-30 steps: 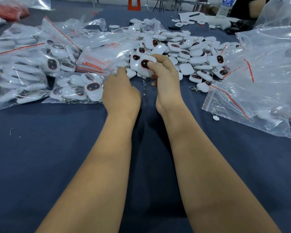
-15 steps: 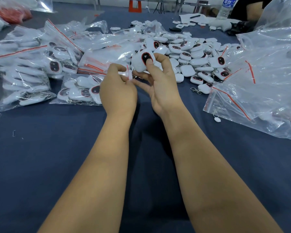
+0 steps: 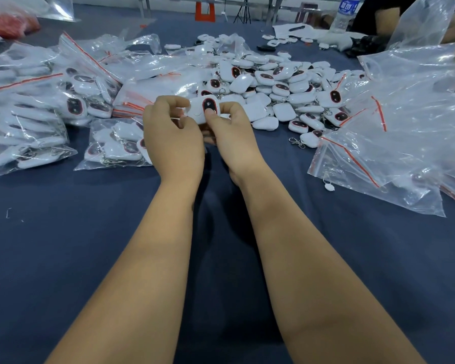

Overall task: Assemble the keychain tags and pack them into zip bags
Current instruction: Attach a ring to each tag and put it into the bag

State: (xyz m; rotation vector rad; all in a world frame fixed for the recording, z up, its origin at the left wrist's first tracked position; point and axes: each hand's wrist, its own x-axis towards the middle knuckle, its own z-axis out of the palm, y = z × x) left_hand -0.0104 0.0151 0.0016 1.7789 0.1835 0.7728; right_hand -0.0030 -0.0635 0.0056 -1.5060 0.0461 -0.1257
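A white keychain tag (image 3: pixel 200 111) with a dark oval ringed in red is held above the blue table between both hands. My left hand (image 3: pixel 172 137) pinches its left side with curled fingers. My right hand (image 3: pixel 231 137) grips its right side, thumb pressed on the dark oval. Behind them lies a heap of loose white tags (image 3: pixel 279 85). Filled zip bags (image 3: pixel 116 145) with red seal strips lie to the left. Whatever hangs under the tag is hidden by my hands.
A pile of clear zip bags (image 3: pixel 394 122) covers the right side. More packed bags (image 3: pixel 29 106) fill the far left. A water bottle (image 3: pixel 344 11) and another person's arm (image 3: pixel 386 19) are at the far right. Blue table cloth (image 3: pixel 63 258) lies near me.
The hands have drawn back from the heap toward me, carrying one tag. The left hand has closed in on the tag, so both hands hold it now.
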